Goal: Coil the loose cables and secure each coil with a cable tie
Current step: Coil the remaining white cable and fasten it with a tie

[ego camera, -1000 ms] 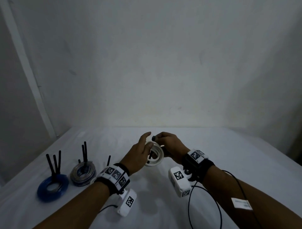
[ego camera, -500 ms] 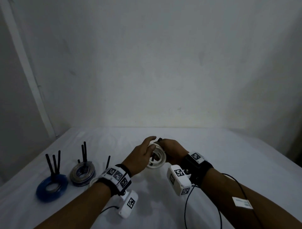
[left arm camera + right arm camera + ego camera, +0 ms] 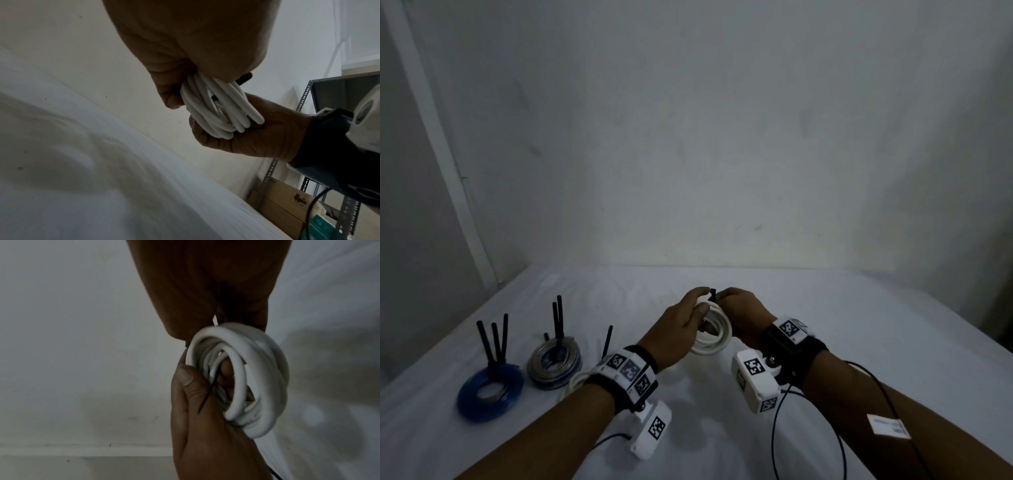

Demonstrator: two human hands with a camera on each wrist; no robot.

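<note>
I grip the white coil [image 3: 714, 330] upright between both hands, left hand [image 3: 678, 327] and right hand [image 3: 744, 317] pinching the black tie [image 3: 712, 294] at its top.

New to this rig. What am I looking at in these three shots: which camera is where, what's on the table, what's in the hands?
No machine here: a person works bare-handed, with a camera strapped to each wrist and one on the head. The wide shot is the head view; the two close shots look along each hand.

Both the left hand and the right hand hold a white cable coil above the white table. A black cable tie sticks up between their fingertips; whether it is fastened cannot be told.

On the table's left side lie a blue coil and a grey coil, each with black ties standing up.
</note>
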